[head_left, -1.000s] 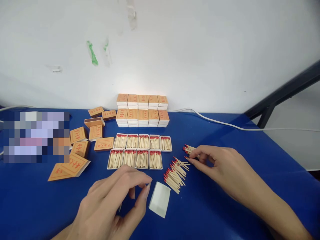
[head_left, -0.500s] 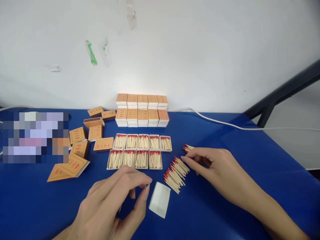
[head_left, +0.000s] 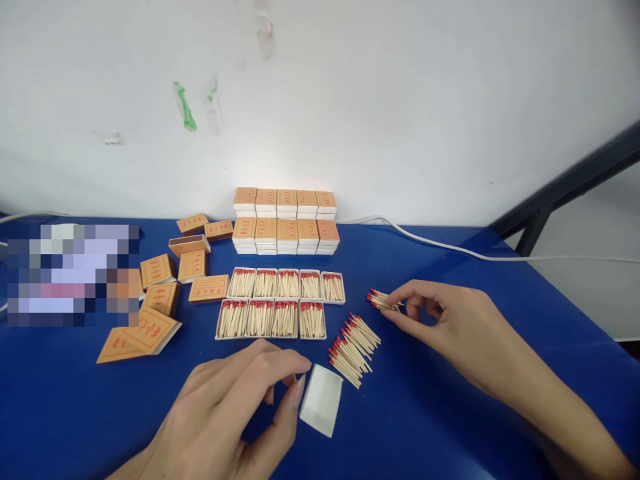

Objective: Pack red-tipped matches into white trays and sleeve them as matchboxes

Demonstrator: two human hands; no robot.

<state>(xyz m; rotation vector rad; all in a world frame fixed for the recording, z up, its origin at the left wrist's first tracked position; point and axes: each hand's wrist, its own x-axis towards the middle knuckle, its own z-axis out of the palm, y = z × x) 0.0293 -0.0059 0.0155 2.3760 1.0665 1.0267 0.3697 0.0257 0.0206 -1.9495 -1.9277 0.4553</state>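
Note:
An empty white matchbox tray (head_left: 323, 401) lies on the blue table, just right of my left hand (head_left: 235, 410). That hand has its thumb and index finger curved, their tips slightly apart at the tray's left edge. My right hand (head_left: 445, 327) has thumb and index finger around a small bunch of red-tipped matches (head_left: 377, 299) on the tabletop. Between the hands, more loose matches (head_left: 355, 348) lie in a slanted row. Two rows of match-filled trays (head_left: 325, 325) stand beyond my left hand.
Stacked closed matchboxes (head_left: 287, 233) stand by the wall. Orange matchbox sleeves (head_left: 209, 289) are scattered at the left, beside a pixelated area (head_left: 75, 270). A white cable (head_left: 435, 242) runs along the back, and a dark metal bar (head_left: 565, 177) slants at the right.
My right hand has moved right, from the end of the slanted match row to the small bunch. My left hand stays beside the white tray, with little movement.

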